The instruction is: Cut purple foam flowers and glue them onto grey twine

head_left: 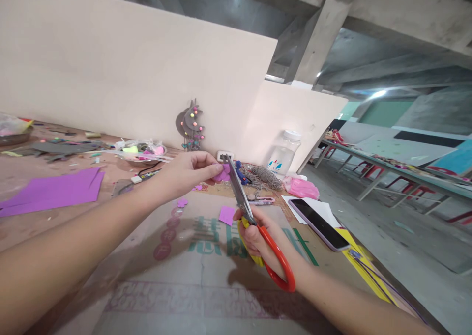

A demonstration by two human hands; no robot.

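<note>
Between the thumb and fingers of my left hand (188, 173) is a small purple foam piece (221, 174), its edge partly cut round. My right hand (263, 234) grips a pair of scissors (241, 195) with red and yellow handles. The blades point up and away, and their tips lie against the right side of the purple piece. Below, on the printed cardboard (206, 286), lie a purple square (226, 215) and a small purple flower shape (182, 203). Part of the held piece is hidden by my fingers.
Larger purple sheets (55, 190) lie at left, near a bowl of bright bits (142, 151). Behind my hands stand a moon-shaped ornament (191, 126), grey yarn (267, 176) and a clear bottle (283, 153). A phone (319, 224) lies at right, by the table edge.
</note>
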